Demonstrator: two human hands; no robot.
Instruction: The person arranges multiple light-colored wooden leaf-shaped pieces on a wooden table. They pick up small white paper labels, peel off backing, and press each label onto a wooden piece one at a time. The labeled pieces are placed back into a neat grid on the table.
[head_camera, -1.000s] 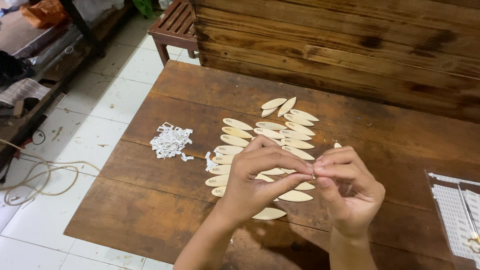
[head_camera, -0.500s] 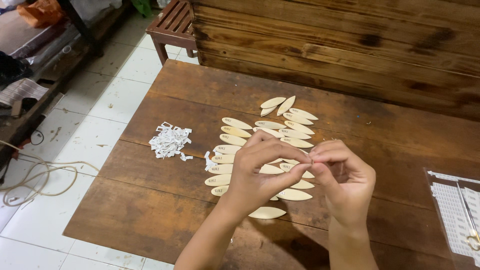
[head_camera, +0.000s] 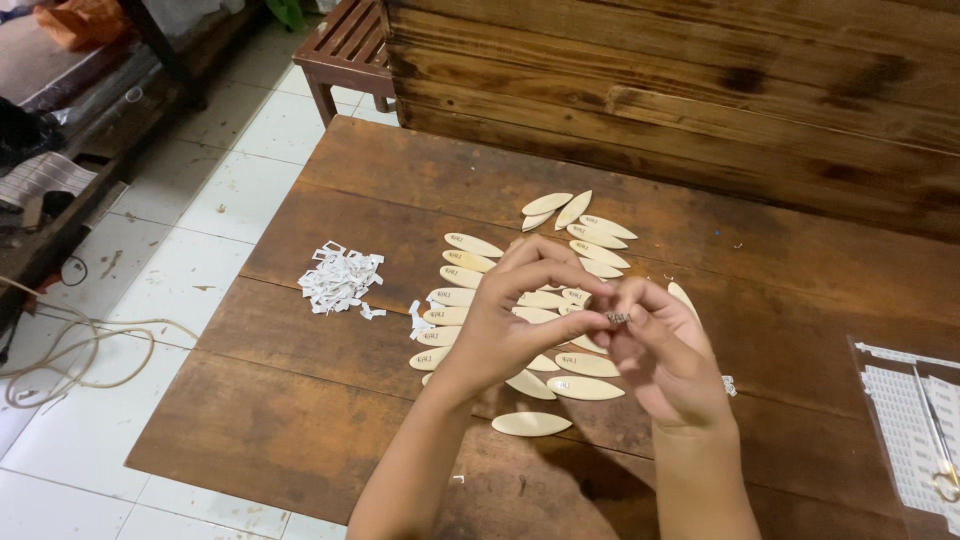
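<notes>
Since the earlier frames: both hands sit slightly lower and closer together over the table, and the right hand has turned more palm-up; the spread of pieces on the table looks unchanged.

Left hand (head_camera: 510, 325): fingers curled, thumb and forefinger pinched on a tiny printed paper label (head_camera: 619, 318) at the meeting point of both hands.

Right hand (head_camera: 668, 358): fingers half-closed, fingertips (head_camera: 632, 300) meeting the same label from the other side. A pale oval piece edge (head_camera: 684, 298) shows behind this hand; whether the hand grips it cannot be told.

Below the hands, on the wooden table (head_camera: 330, 400): pale oval wooden pieces (head_camera: 585, 388) laid in rows, some with small labels already on them. One lies apart, nearest the viewer (head_camera: 531, 424).

To the left, well apart: heap of white paper scraps (head_camera: 341, 279). Far right edge: a clear bag with a label sheet (head_camera: 905, 425).
</notes>
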